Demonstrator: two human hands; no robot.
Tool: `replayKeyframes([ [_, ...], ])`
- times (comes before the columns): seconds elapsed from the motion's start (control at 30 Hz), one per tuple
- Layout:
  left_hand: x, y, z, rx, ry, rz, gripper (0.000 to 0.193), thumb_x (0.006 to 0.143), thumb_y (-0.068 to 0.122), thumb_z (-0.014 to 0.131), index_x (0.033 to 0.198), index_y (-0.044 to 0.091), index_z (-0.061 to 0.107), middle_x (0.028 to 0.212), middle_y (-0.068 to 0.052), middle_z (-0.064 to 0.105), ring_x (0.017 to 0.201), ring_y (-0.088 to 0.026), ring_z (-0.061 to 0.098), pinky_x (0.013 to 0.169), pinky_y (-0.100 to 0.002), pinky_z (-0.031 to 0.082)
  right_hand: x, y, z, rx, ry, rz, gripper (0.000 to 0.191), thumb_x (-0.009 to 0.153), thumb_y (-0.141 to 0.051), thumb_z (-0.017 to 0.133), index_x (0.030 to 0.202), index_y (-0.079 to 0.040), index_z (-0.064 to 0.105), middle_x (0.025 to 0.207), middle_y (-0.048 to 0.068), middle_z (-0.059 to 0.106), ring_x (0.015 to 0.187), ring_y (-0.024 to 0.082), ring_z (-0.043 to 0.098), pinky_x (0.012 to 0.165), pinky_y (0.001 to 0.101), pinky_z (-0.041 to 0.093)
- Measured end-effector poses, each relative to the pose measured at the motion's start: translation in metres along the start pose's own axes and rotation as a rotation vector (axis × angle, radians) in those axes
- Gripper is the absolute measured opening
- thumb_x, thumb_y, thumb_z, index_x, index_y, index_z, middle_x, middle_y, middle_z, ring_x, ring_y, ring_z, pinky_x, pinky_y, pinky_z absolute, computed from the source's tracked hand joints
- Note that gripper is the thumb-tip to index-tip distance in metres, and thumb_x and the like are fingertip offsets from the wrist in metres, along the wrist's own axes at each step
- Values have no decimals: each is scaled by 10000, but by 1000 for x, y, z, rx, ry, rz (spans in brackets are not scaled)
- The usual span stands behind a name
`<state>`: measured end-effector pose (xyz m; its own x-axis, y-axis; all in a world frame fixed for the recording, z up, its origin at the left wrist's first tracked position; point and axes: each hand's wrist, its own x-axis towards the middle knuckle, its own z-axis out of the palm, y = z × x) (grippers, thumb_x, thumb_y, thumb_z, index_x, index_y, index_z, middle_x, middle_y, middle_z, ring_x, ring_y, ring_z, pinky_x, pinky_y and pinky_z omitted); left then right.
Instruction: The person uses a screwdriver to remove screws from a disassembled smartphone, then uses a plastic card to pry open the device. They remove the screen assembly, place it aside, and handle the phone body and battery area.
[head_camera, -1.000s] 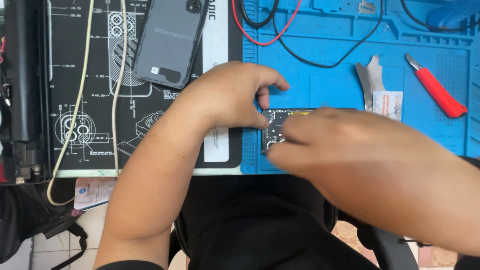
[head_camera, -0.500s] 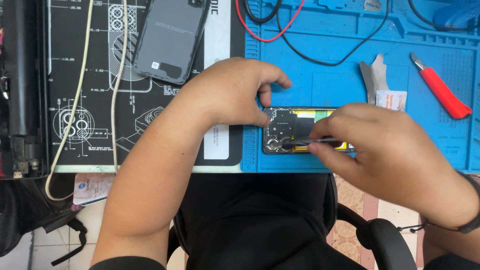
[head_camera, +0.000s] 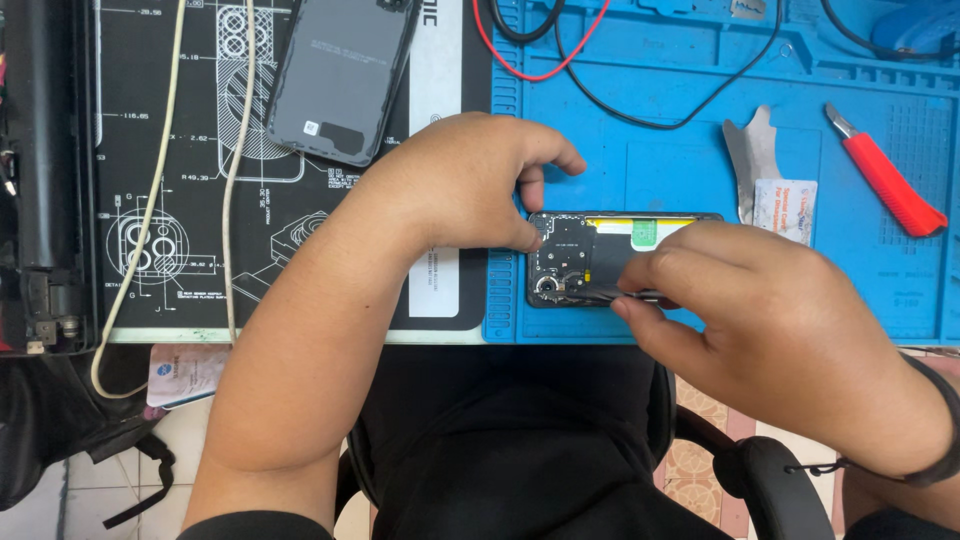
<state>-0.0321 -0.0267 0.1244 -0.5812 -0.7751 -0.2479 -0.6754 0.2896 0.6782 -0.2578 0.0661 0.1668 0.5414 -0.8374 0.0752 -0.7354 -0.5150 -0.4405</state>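
Nearest the body, the right hand (head_camera: 790, 340) comes in from the lower right with its fingers pinched on a thin dark tool (head_camera: 610, 294), whose tip rests on the opened phone (head_camera: 590, 260). The phone lies near the front edge of the blue work mat (head_camera: 700, 190), its long axis running left to right, so the tool enters from the right along that axis toward the camera end on the left. The left hand (head_camera: 470, 180) steadies that left end, thumb and fingertips pressed against its short edge. Beyond the phone, toward the mat's right side, lie a metal pry blade (head_camera: 748, 150) and a red-handled knife (head_camera: 885, 180). Farther left, on the black printed mat (head_camera: 160, 200), rests the grey back cover (head_camera: 340, 75).
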Motion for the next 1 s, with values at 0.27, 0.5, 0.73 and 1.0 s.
replayKeyframes([
  [0.27,-1,-2,1,-15,11,15,721,580,138,914,1261,200,684,900,15,737,822,-167,716,715,-326,573,2,-5,-5,-41,-30,-5,181,777,-184,823,869,-89,701,727,48,610,570,230,605,498,355,478],
  [0.5,-1,-3,1,-27,21,35,717,573,135,916,1250,187,687,898,11,740,822,-168,718,713,-326,573,7,-7,-4,-65,-1,-74,184,745,-172,808,846,-65,696,735,73,613,613,275,622,512,389,497],
  [0.73,-1,-1,1,-10,24,13,721,574,137,913,1256,198,687,900,17,739,821,-163,721,707,-320,574,7,-4,-5,-2,-47,0,187,766,-210,810,876,-88,722,746,48,657,654,238,653,529,354,505],
  [1.0,1,-4,1,-32,10,35,708,592,119,877,1268,189,679,876,17,740,789,-164,724,681,-319,576,1,44,24,440,-57,525,198,863,-229,765,902,-35,754,709,26,691,636,106,593,558,269,478],
])
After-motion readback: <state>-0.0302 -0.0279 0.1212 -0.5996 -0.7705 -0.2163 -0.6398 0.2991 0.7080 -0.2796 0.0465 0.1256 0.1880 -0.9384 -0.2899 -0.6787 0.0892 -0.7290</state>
